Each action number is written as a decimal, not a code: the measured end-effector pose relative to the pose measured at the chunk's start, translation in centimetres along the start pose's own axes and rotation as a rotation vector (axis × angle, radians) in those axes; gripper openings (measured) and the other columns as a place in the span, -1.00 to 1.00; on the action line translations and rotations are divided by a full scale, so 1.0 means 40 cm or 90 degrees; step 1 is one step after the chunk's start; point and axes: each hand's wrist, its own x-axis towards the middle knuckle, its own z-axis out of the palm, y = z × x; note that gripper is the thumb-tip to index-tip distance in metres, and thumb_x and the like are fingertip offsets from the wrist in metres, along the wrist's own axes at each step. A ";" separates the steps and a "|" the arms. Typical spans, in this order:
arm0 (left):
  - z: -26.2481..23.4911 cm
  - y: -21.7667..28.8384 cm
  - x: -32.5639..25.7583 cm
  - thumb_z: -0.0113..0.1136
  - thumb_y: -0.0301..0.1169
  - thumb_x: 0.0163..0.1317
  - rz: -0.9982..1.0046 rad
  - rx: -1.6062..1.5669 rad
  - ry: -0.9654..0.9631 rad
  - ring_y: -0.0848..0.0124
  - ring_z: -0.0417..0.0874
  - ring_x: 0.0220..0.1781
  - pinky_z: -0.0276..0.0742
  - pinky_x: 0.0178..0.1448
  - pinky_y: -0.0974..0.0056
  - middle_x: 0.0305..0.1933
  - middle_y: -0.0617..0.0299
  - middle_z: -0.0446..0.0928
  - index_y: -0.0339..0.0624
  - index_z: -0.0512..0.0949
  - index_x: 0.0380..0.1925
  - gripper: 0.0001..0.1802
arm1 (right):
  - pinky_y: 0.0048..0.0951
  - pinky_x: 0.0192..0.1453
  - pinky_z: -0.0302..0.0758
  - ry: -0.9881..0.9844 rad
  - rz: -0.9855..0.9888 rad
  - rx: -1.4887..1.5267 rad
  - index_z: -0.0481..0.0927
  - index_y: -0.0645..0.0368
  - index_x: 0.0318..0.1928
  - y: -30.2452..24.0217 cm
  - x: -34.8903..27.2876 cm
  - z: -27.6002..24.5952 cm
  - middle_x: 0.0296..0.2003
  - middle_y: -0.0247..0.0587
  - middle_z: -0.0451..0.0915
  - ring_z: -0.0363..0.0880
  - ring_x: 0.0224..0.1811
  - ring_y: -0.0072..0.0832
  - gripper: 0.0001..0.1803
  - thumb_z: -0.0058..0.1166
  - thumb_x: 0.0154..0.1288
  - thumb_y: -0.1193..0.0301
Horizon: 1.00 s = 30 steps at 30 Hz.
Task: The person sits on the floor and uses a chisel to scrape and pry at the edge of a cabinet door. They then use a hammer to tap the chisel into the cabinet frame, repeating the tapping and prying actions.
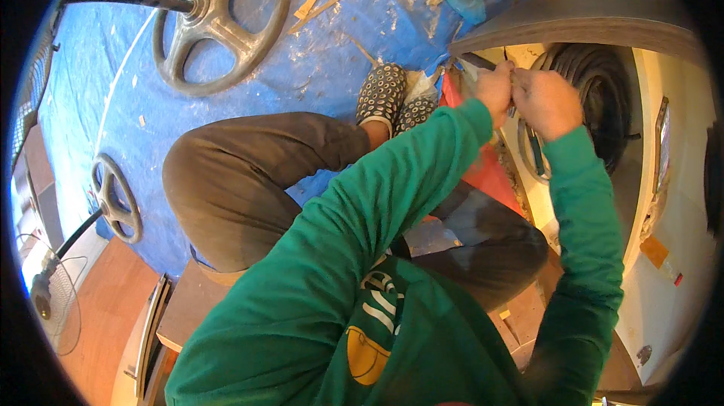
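My left hand and my right hand meet at the upper right, in front of a low wooden compartment. Both have their fingers closed, pinching together at something small that they hide. A thin dark strip shows just beyond my left fingers, under the edge of a dark curved panel; I cannot tell whether I hold it. Below my right hand are a slim dark-handled object and a pale ring. A coil of black hose or cable lies in the compartment behind my right hand.
Blue sheeting with wood scraps covers the floor. Two round spoked metal bases with black poles are at the left. My patterned clogs are near red material. An orange-brown piece lies on a white surface.
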 end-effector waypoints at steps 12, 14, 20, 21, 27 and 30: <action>-0.005 0.023 0.005 0.11 -0.24 0.37 -0.025 0.023 -0.014 0.31 0.54 -0.48 0.41 -0.45 0.13 -0.43 0.13 0.47 -0.38 0.49 -0.05 -0.63 | 0.03 -0.11 0.59 -0.001 -0.019 0.032 0.74 0.11 -0.08 0.014 0.018 0.020 -0.32 0.11 0.69 0.67 -0.21 0.10 -0.71 0.16 0.26 0.28; -0.006 0.021 -0.005 0.10 -0.25 0.37 -0.029 0.044 -0.004 0.30 0.54 -0.48 0.42 -0.44 0.12 -0.41 0.12 0.49 -0.39 0.49 -0.06 -0.63 | 0.04 -0.11 0.59 0.002 -0.012 0.028 0.74 0.11 -0.08 0.017 0.010 0.029 -0.33 0.11 0.68 0.67 -0.22 0.10 -0.71 0.15 0.25 0.28; 0.007 0.013 -0.023 0.13 -0.26 0.37 -0.032 -0.008 -0.019 0.28 0.56 -0.45 0.47 -0.41 0.11 -0.31 0.09 0.54 -0.41 0.47 -0.06 -0.63 | 0.05 -0.14 0.58 0.006 0.006 0.008 0.74 0.10 -0.11 0.006 -0.007 0.008 -0.35 0.10 0.68 0.66 -0.24 0.10 -0.73 0.14 0.27 0.27; -0.010 0.012 -0.002 0.14 -0.26 0.37 -0.030 -0.005 -0.013 0.27 0.56 -0.45 0.48 -0.40 0.12 -0.30 0.08 0.54 -0.42 0.46 -0.04 -0.62 | 0.05 -0.14 0.58 0.000 0.018 0.001 0.73 0.10 -0.12 0.001 0.007 0.037 -0.36 0.10 0.68 0.66 -0.24 0.10 -0.73 0.15 0.26 0.27; -0.002 0.011 -0.018 0.16 -0.24 0.36 -0.023 0.030 0.006 0.27 0.59 -0.43 0.52 -0.40 0.13 -0.27 0.05 0.55 -0.41 0.41 0.01 -0.57 | 0.08 -0.16 0.57 0.001 -0.007 0.020 0.72 0.11 -0.20 0.020 -0.005 0.039 -0.35 0.09 0.68 0.66 -0.25 0.09 -0.76 0.14 0.25 0.25; 0.015 0.007 -0.049 0.16 -0.22 0.36 -0.015 0.027 0.014 0.27 0.60 -0.45 0.52 -0.42 0.13 -0.29 0.06 0.55 -0.40 0.43 -0.03 -0.58 | 0.12 -0.18 0.55 0.018 -0.021 0.023 0.71 0.13 -0.25 0.022 -0.026 0.016 -0.35 0.09 0.68 0.66 -0.25 0.08 -0.76 0.13 0.25 0.24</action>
